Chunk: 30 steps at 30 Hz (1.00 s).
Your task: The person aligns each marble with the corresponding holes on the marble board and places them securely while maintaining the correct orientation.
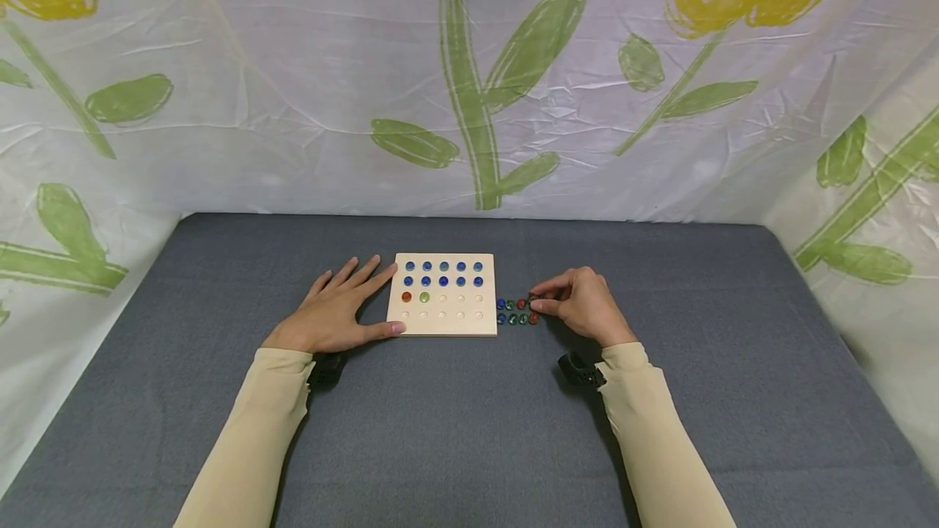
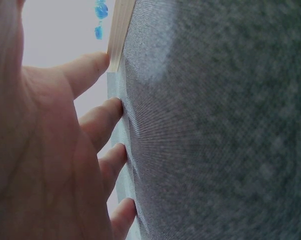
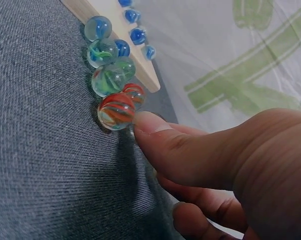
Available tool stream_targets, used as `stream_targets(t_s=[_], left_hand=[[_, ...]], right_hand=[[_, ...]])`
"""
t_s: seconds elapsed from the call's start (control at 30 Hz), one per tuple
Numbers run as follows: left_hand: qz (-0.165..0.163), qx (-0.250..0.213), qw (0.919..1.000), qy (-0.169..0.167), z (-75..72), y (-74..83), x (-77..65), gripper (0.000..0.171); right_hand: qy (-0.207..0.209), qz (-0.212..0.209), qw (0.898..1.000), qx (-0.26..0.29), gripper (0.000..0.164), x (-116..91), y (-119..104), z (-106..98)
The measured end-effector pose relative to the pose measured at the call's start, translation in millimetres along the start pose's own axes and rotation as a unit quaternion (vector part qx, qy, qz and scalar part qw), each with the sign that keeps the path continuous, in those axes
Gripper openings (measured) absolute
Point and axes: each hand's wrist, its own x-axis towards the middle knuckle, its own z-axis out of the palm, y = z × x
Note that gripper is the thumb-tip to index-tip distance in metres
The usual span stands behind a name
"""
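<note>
Resting my left hand (image 1: 330, 314), fingers spread wide, on the wooden board's left edge (image 1: 391, 312) (head cam); the board's long axis runs side to side. Two short rows of marbles (image 1: 513, 319) point out from its right side to my right hand (image 1: 584, 305). Left wrist cam: index at a board corner, other fingertips on grey cloth (image 2: 215, 125). Right wrist cam: thumb and index nearly together, pinching a mostly hidden marble (image 1: 533, 297) beside a red-swirled marble (image 3: 116, 111).

Pinching a mostly hidden marble (image 3: 158, 115) in fingers (image 3: 183, 152) beside red marbles (image 3: 116, 111), lined up with green marbles (image 3: 108, 81) and blue marbles (image 3: 97, 28) on the counter (image 3: 45, 150) near a board (image 3: 144, 74).
</note>
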Motion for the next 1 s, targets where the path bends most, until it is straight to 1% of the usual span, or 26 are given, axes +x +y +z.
stream_targets(t_s=[0.3, 0.77, 1.0], left_hand=[[0.003, 0.006, 1.0000, 0.002, 0.9, -1.3, -0.1, 0.098], [0.003, 0.003, 1.0000, 0.000, 0.1, -1.8, -0.4, 0.097], [0.006, -0.006, 0.9999, 0.010, 0.6, -0.9, -0.9, 0.099]], right_hand=[[0.011, -0.023, 1.000, 0.002, 0.015, -1.2, -2.2, -2.7], [0.018, -0.036, 0.999, 0.010, 0.015, -5.8, -13.9, -5.9], [0.020, -0.046, 0.999, 0.014, 0.015, -8.1, -20.0, -5.1]])
